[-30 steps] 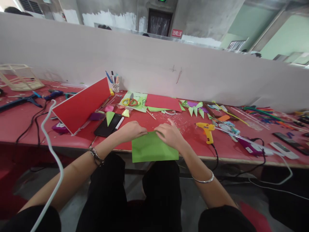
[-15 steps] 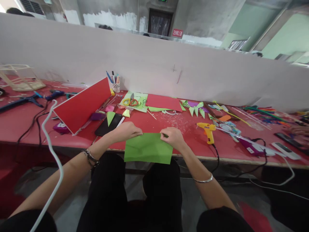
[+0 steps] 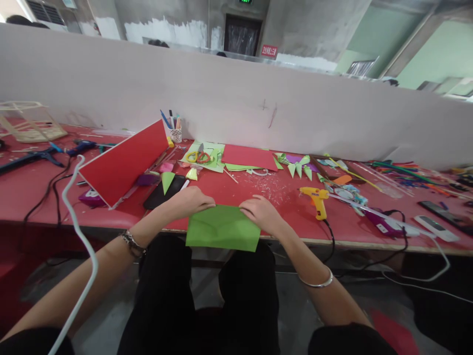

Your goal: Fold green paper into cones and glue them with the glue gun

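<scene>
A sheet of green paper (image 3: 223,230) hangs over the table's front edge, above my lap. My left hand (image 3: 194,201) pinches its upper left edge between thumb and fingers. At the upper right edge, my right hand (image 3: 260,212) is closed on the same sheet, its fingers bent over the paper. The sheet has a slight crease or bend across its upper part. Just beyond my left hand lies a black phone (image 3: 155,197) with a green paper cone (image 3: 167,181) on it. A yellow glue gun (image 3: 318,199) rests to the right of my right hand.
On the red table (image 3: 207,185) a red board (image 3: 125,162) leans at the left. Scissors (image 3: 203,157) lie on pale green paper near a pen cup (image 3: 176,133). Red sheets (image 3: 249,157) and folded green leaf shapes (image 3: 300,169) lie at the back. A white cable (image 3: 79,222) crosses the left foreground.
My right hand has shifted slightly left along the paper's top edge, and its fingers lie flatter. The sheet now bends more near the top. My left hand keeps its pinch.
</scene>
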A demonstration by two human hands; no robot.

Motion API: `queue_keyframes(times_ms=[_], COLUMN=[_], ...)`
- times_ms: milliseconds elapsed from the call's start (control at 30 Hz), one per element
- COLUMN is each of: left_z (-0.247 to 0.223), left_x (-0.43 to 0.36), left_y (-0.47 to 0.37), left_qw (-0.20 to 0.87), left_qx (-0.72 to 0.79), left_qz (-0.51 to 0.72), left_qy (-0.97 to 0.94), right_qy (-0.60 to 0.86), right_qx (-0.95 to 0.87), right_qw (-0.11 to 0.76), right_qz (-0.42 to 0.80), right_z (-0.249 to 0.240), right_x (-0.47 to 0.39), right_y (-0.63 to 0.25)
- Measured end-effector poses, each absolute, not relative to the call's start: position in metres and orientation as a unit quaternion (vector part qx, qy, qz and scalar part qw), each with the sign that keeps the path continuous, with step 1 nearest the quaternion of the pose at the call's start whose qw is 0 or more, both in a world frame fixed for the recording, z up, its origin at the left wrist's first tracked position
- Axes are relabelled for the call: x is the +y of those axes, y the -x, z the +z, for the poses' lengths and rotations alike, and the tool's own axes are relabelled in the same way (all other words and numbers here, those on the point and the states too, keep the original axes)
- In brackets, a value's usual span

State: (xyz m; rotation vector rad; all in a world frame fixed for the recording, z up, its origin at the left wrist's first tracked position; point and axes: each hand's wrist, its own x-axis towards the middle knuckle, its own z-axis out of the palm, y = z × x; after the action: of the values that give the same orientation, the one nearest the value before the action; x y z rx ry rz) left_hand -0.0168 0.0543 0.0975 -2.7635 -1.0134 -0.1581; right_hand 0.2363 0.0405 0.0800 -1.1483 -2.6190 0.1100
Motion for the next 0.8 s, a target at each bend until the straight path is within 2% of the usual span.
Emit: queue_keyframes(times_ms=[100,433,667,800], left_z=[0.098,0.097,0.099,0.09], left_x=[0.05,0.045,0.057,0.068], left_y=[0.002,-0.023,0.021,0.057], left_qw=[0.159,0.244,0.212,0.112], left_qx=[-0.319,-0.235,-0.284,-0.438], left_qz=[-0.095,-0.217,-0.178,-0.196], left_qy=[0.93,0.916,0.918,0.87], right_qy=[0.424,0.388,0.379,0.433], right_qx=[-0.898,-0.881,-0.859,-0.813], right_qw=[0.11,0.189,0.232,0.285], right_qz=[0.05,0.192,0.254,0.267], right_z=[0.083,0.095,0.087,0.081], right_x=[0.039,0.034,0.037,0.04], right_y=[-0.219,-0.215,-0.247,-0.272])
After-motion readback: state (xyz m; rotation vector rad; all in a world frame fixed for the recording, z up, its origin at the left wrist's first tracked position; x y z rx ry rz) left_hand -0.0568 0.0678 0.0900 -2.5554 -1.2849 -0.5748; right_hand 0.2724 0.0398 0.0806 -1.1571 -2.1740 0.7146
